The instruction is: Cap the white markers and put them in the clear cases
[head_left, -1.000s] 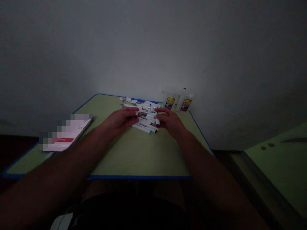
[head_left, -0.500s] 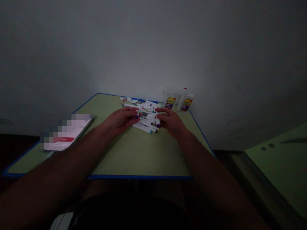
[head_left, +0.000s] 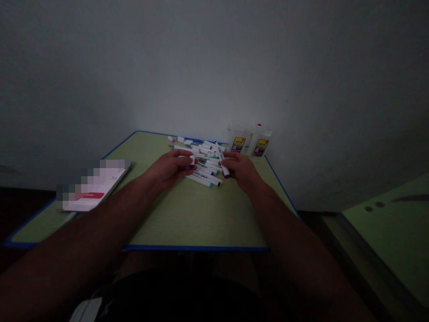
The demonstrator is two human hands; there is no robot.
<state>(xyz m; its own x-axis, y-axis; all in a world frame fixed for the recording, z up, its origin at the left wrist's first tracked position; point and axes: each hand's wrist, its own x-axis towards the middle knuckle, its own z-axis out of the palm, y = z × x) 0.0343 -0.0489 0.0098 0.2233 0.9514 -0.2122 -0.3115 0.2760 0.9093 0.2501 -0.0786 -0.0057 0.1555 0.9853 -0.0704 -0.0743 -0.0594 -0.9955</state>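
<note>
– Since half a second ago the right hand (head_left: 243,169) has tipped its purple-ended marker (head_left: 223,164) up off the heap; before, it lay nearly flat among the others.

– How is it held?

– Pinched between thumb and fingers. The purple end points toward the person at six o'clock, and the far end points to about eleven.

– And the left hand (head_left: 169,167)?

– Hardly shifted. Its fingers are curled in and pinch a short white piece (head_left: 191,162) with a purple tip, at the heap's nine o'clock edge. Cap or stub, the dim light won't let me say.

– Where is everything else?

– The marker pile (head_left: 201,156) lies between the two hands, toward the far side of the green table (head_left: 181,214). Two clear bottles (head_left: 259,143) stand at one o'clock from the pile, against the wall. A booklet (head_left: 97,185) lies at eight o'clock from the left hand, well apart.

– Which step is this?

– I'd judge one marker is being singled out of the heap, with both hands on purple-tipped parts.

– What would a next move call for?

– Lifting the marker clear without dragging its neighbours. If the two parts belong together, their ends would need to line up straight.
</note>
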